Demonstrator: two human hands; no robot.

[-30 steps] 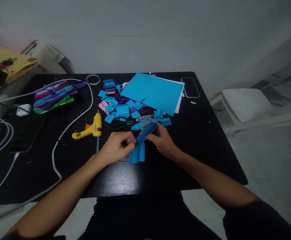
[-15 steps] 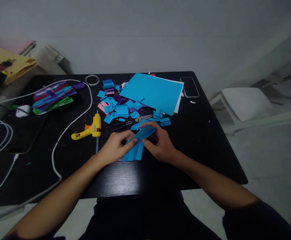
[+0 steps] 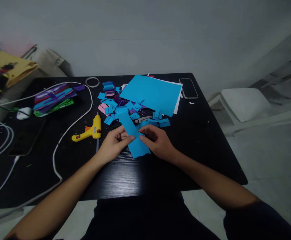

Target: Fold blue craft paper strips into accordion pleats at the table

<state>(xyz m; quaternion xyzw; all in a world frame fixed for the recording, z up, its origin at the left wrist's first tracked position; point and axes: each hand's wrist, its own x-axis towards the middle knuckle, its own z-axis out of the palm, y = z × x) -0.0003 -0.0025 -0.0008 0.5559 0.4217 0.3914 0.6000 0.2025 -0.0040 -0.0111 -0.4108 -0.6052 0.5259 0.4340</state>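
A long strip of blue paper [image 3: 132, 135] is held between my hands above the near part of the table, its far end leaning to the left. My left hand [image 3: 113, 141] pinches its left edge, thumb on top. On the opposite edge, my right hand [image 3: 157, 141] grips the strip with thumb and bent fingers. Just beyond lie scissors [image 3: 143, 119], partly covered by blue paper. Small folded blue pieces [image 3: 109, 120] are heaped behind my left hand, with pink and purple ones among them. To the left rests a yellow glue gun [image 3: 89, 130] with a glue stick in its back.
Blue sheets [image 3: 151, 91] lie over white paper at the back of the black table [image 3: 197, 150]. A phone [image 3: 188, 88] is at the back right. A white cable [image 3: 56, 150] crosses the left side, near bundled coloured strips [image 3: 53, 96] and a tape ring [image 3: 92, 82].
The blue strip has been turned: its far end now points left instead of right, and its flat face shows rather than folds. Both hands stay in nearly the same place.
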